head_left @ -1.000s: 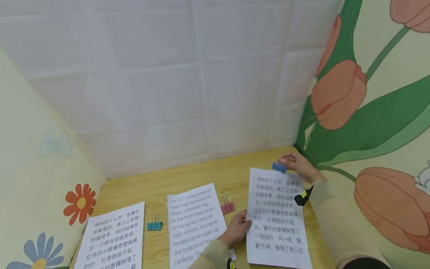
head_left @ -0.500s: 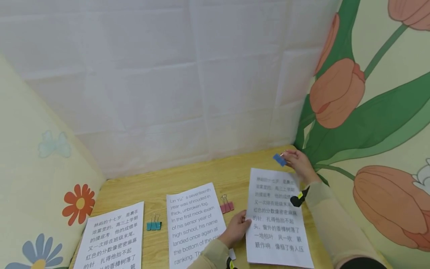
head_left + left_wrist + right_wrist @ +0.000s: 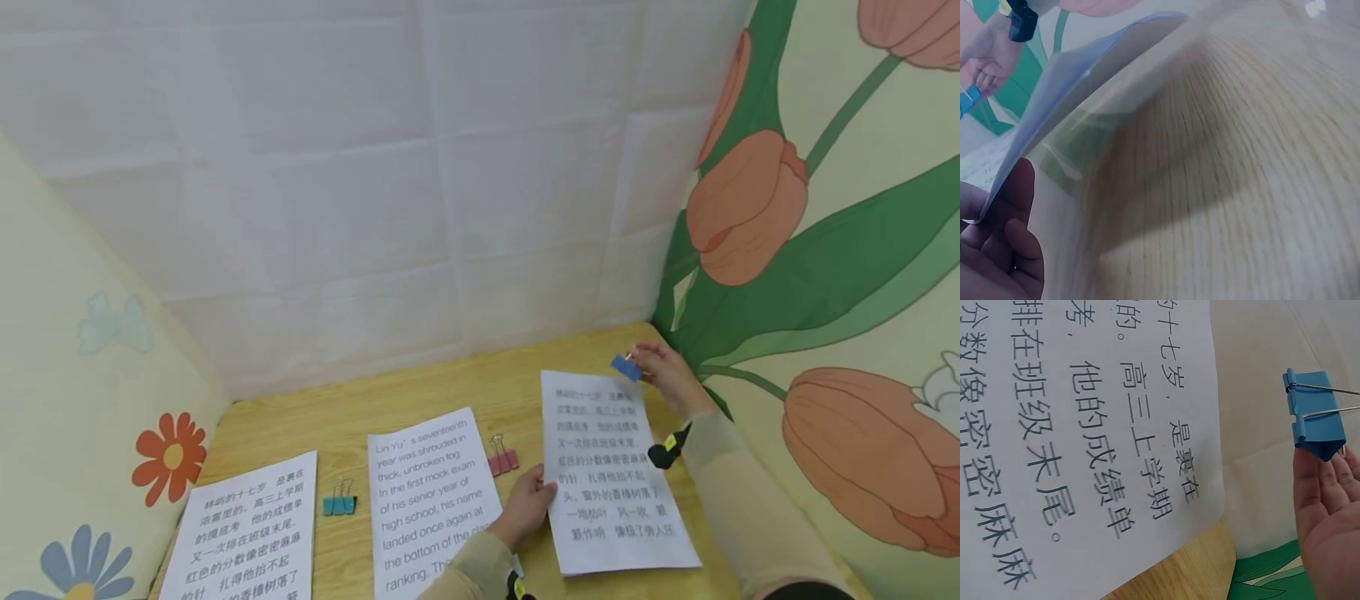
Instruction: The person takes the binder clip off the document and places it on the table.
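Observation:
My left hand pinches the left edge of a stack of printed sheets with Chinese text. In the left wrist view the sheets are tilted up off the wooden table, thumb on one face and fingers behind. My right hand holds a blue binder clip by the stack's top right corner. Seen from the right wrist, the clip sits at the fingertips of the upturned hand, its wire handles pointing right and its jaws apart from the paper.
A sheet with English text lies left of my left hand, a pink binder clip by its top right. Farther left are a teal binder clip and another Chinese-text stack. A white cloth and flowered walls surround the wooden table.
The blue binder clip has come away from the stack's top edge, up and then slightly back down. My left hand has raised and tilted the sheets, which shifted left.

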{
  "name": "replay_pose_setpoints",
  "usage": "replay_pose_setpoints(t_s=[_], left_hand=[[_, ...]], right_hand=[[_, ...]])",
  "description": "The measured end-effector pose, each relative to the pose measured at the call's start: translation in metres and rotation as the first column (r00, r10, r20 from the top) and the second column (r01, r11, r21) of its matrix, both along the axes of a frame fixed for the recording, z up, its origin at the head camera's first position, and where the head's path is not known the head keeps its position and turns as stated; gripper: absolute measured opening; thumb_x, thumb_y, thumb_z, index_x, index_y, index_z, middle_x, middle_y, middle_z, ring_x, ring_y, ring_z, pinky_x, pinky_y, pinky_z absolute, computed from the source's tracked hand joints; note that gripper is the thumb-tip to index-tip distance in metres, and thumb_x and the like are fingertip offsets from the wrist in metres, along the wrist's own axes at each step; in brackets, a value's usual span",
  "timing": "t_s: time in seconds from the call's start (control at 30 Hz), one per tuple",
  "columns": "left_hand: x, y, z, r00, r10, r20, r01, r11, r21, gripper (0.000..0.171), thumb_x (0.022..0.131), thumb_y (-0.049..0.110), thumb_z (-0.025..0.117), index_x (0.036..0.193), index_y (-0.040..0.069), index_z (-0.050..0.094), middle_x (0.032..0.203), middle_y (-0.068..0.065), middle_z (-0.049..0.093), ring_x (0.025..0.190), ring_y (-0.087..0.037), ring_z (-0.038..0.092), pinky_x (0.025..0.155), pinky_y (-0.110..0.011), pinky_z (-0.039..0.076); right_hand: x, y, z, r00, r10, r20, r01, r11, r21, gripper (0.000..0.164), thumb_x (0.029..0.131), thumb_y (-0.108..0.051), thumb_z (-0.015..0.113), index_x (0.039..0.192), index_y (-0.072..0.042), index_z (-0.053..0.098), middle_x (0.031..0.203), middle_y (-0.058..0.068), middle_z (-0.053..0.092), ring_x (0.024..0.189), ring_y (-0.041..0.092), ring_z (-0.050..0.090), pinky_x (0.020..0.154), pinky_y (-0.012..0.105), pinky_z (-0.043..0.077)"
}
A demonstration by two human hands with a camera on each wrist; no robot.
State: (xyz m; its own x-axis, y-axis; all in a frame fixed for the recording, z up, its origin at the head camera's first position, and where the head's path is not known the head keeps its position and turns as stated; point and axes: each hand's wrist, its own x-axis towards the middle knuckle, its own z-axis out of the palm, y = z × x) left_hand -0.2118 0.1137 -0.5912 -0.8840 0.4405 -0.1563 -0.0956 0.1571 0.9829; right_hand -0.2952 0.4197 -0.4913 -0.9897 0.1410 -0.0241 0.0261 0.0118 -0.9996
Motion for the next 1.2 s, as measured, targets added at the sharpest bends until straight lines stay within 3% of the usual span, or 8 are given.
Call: replay_pose_setpoints(t_s=[0.17, 0.37, 0.57, 0.87, 1.2], left_hand=[[-0.003, 0.005, 0.000, 1.000, 0.026, 0.009, -0.026, 0.998, 0.049, 0.033, 0.105, 0.005, 0.051, 0.135, -0.006, 0.058, 0.090, -0.005, 0.070, 0.075, -0.013, 0.065, 0.066, -0.027, 0.053], [-0.004, 0.009, -0.001, 0.997, 0.034, 0.070, -0.040, 0.996, 0.085, 0.036, 0.105, 0.006, 0.049, 0.140, -0.005, 0.054, 0.092, -0.004, 0.070, 0.077, -0.013, 0.067, 0.068, -0.028, 0.054], [-0.004, 0.010, -0.002, 0.994, 0.049, 0.101, -0.061, 0.991, 0.115, 0.040, 0.105, 0.005, 0.048, 0.144, -0.007, 0.050, 0.097, -0.007, 0.073, 0.082, -0.017, 0.071, 0.072, -0.030, 0.058], [-0.007, 0.015, -0.009, 0.990, 0.102, 0.096, -0.114, 0.986, 0.120, 0.038, 0.104, 0.003, 0.050, 0.140, -0.008, 0.053, 0.102, -0.011, 0.074, 0.087, -0.021, 0.071, 0.076, -0.032, 0.058], [-0.009, 0.016, -0.007, 0.991, 0.097, 0.095, -0.105, 0.991, 0.086, 0.038, 0.105, 0.004, 0.050, 0.140, -0.008, 0.053, 0.103, -0.009, 0.074, 0.088, -0.018, 0.070, 0.079, -0.031, 0.056]], right_hand=[[0.002, 0.000, -0.004, 1.000, 0.022, 0.004, -0.022, 1.000, 0.009, 0.029, 0.108, -0.019, 0.054, 0.128, 0.001, 0.051, 0.102, -0.011, 0.065, 0.094, 0.002, 0.061, 0.086, 0.022, 0.050], [0.009, 0.001, -0.007, 0.999, 0.030, 0.010, -0.031, 0.999, 0.028, 0.039, 0.109, -0.021, 0.054, 0.133, 0.008, 0.046, 0.109, -0.005, 0.065, 0.096, 0.001, 0.061, 0.087, 0.023, 0.051], [0.015, 0.008, -0.013, 0.999, 0.019, 0.037, -0.021, 0.999, 0.047, 0.049, 0.109, -0.023, 0.053, 0.140, 0.012, 0.040, 0.110, -0.009, 0.063, 0.097, -0.001, 0.060, 0.088, 0.021, 0.050], [0.019, 0.019, -0.022, 0.998, 0.003, 0.059, -0.006, 0.999, 0.043, 0.038, 0.109, -0.025, 0.054, 0.132, 0.004, 0.047, 0.107, -0.009, 0.064, 0.095, 0.003, 0.060, 0.087, 0.023, 0.050], [0.028, 0.027, -0.032, 0.998, -0.018, 0.065, 0.016, 1.000, 0.026, 0.027, 0.109, -0.019, 0.054, 0.126, 0.001, 0.050, 0.099, -0.011, 0.063, 0.089, 0.003, 0.061, 0.082, 0.023, 0.051]])
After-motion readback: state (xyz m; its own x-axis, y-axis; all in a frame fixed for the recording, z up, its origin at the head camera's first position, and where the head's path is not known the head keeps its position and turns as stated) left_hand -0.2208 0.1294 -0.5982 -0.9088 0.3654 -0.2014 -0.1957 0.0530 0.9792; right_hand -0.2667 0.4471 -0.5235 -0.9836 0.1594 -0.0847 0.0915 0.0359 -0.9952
